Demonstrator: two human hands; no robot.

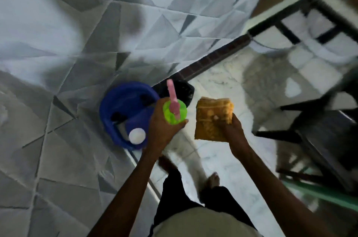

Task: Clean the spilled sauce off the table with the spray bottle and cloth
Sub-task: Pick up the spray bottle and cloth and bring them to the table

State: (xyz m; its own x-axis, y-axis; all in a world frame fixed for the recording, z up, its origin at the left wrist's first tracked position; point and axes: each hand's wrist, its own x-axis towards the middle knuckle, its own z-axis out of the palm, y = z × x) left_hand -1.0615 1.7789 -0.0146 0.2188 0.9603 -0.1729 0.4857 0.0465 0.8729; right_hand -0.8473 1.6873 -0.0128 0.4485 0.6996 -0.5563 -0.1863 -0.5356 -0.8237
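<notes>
My left hand (163, 126) grips a green spray bottle (177, 113) with a pink nozzle, seen from above, over the floor. My right hand (233, 130) holds a folded yellow-orange cloth (211, 116) by its near edge, just right of the bottle. Both hands are raised in front of me at about the same height. No table top or spilled sauce is in view, and the picture is blurred.
A blue bucket (126, 97) with a white-capped bottle (137, 135) and other items stands on the floor by the grey patterned wall. A black bin (182, 89) stands behind it. A dark chair (319, 130) is at the right. My legs and feet are below.
</notes>
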